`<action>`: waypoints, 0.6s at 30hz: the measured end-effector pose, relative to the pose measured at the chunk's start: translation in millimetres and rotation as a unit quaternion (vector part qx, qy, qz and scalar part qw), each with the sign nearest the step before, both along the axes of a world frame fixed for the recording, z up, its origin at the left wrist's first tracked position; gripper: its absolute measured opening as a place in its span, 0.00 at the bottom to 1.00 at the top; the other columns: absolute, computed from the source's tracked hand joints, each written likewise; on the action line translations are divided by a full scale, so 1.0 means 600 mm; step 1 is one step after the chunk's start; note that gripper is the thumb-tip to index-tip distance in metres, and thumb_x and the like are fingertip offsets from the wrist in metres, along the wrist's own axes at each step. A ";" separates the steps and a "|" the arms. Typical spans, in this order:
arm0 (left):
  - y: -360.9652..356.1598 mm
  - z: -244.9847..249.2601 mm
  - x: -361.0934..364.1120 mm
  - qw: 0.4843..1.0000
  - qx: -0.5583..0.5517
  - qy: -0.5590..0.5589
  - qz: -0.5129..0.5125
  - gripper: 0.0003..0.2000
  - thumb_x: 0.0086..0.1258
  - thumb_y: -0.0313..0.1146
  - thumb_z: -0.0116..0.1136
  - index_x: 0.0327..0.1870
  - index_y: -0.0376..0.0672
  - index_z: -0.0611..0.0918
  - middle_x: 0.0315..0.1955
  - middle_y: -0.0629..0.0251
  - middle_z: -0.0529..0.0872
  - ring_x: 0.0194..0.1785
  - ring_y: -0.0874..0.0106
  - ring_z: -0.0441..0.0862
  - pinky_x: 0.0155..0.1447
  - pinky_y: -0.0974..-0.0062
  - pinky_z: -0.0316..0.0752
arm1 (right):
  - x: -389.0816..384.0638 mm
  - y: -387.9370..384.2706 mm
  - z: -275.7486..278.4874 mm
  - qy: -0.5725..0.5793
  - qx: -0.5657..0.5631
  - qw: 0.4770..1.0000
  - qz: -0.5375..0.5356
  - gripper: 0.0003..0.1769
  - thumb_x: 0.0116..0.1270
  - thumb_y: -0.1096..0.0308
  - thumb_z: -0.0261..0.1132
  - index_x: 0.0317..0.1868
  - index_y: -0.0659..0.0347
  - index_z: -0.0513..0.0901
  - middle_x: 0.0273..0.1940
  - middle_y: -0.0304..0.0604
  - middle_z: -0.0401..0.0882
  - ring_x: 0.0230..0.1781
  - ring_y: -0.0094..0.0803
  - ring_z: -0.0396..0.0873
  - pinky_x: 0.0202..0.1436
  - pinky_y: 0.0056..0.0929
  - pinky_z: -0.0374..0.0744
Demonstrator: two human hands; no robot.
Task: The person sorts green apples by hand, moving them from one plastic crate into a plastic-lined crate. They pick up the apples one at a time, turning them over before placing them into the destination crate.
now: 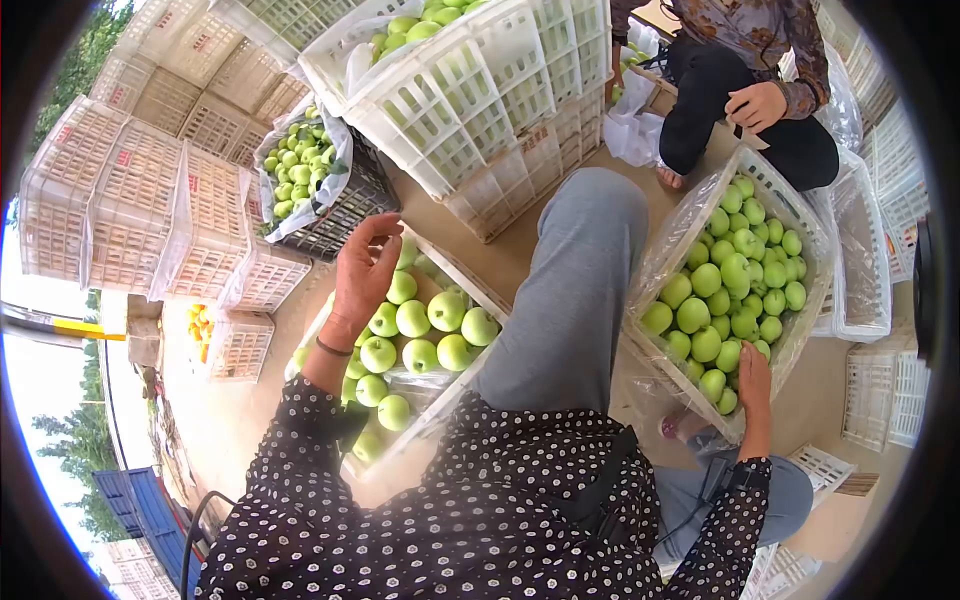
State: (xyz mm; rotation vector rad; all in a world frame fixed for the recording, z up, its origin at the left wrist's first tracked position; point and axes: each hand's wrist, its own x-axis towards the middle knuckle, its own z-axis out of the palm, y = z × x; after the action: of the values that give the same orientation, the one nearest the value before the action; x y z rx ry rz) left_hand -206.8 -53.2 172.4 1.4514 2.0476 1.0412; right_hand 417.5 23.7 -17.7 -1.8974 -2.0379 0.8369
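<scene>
My left hand (pixel 368 268) hovers over the left crate (pixel 462 268) of green apples (pixel 412 320), its fingers slightly curled and apart with nothing between them. Clear plastic film lines part of that crate. To the right, my right hand (pixel 755 378) reaches into the near edge of a second, fuller crate (pixel 640 250) lined with plastic. Its fingers are stretched out beside the heaped green apples (pixel 735 275) and seem to touch them. The thumb side of that hand is partly hidden.
White crates of apples (pixel 480 100) are stacked ahead, beside a dark lined crate (pixel 330 225) of apples. Tall crate stacks (pixel 120 200) stand left. Another person (pixel 745 90) sits ahead right, near white crates (pixel 865 260). My knee (pixel 590 230) rises between the two nearest crates.
</scene>
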 end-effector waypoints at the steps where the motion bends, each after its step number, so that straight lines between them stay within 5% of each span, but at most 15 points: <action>1: -0.027 -0.023 -0.019 0.998 -0.021 0.045 0.043 0.17 0.67 0.25 0.61 0.57 0.41 0.80 0.48 0.61 0.86 0.48 0.71 0.83 0.52 0.72 0.77 | 0.010 0.002 -0.012 -0.016 0.019 1.000 -0.016 0.25 0.81 0.53 0.46 0.62 0.64 0.78 0.56 0.59 0.78 0.59 0.54 0.75 0.64 0.44 0.71; 3: -0.079 -0.069 -0.027 0.975 -0.079 0.207 -0.028 0.21 0.62 0.27 0.64 0.59 0.44 0.79 0.51 0.59 0.83 0.54 0.61 0.80 0.58 0.65 0.75 | 0.020 0.002 -0.026 -0.036 0.037 0.998 -0.030 0.25 0.81 0.53 0.46 0.61 0.64 0.78 0.55 0.59 0.78 0.59 0.53 0.75 0.64 0.43 0.71; 6: -0.103 -0.117 0.007 0.938 -0.101 0.284 -0.170 0.30 0.55 0.30 0.67 0.64 0.48 0.75 0.59 0.59 0.76 0.67 0.57 0.69 0.73 0.57 0.60 | 0.031 0.002 -0.029 -0.055 0.056 0.996 -0.033 0.25 0.82 0.53 0.44 0.62 0.63 0.78 0.56 0.58 0.77 0.59 0.53 0.74 0.64 0.43 0.71; 11: -0.075 -0.174 0.015 0.906 -0.132 0.325 -0.236 0.35 0.51 0.30 0.70 0.65 0.50 0.73 0.57 0.59 0.77 0.66 0.58 0.70 0.75 0.58 0.56 | 0.020 0.000 0.021 -0.079 0.068 0.992 -0.070 0.27 0.83 0.51 0.43 0.62 0.64 0.77 0.58 0.57 0.77 0.62 0.51 0.72 0.68 0.41 0.68; 13: -0.058 -0.170 0.014 0.884 -0.227 0.307 -0.268 0.37 0.51 0.32 0.72 0.67 0.50 0.71 0.54 0.57 0.77 0.65 0.57 0.72 0.74 0.55 0.57 | 0.014 0.000 0.038 -0.086 0.074 0.989 -0.096 0.25 0.82 0.53 0.47 0.62 0.64 0.78 0.58 0.55 0.77 0.59 0.48 0.75 0.64 0.40 0.71; 18: -0.059 -0.121 0.019 0.917 -0.139 0.315 -0.203 0.34 0.52 0.36 0.73 0.63 0.44 0.72 0.54 0.55 0.78 0.62 0.55 0.74 0.76 0.54 0.53 | -0.026 -0.037 0.152 0.107 0.113 0.970 -0.185 0.17 0.77 0.64 0.57 0.59 0.64 0.80 0.52 0.45 0.82 0.46 0.31 0.80 0.53 0.30 0.77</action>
State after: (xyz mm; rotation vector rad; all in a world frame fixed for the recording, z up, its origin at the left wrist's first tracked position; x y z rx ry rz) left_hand -195.4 -88.5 99.8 2.1074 2.0219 0.0988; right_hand 401.9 1.8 73.6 -1.8820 -1.5164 0.6504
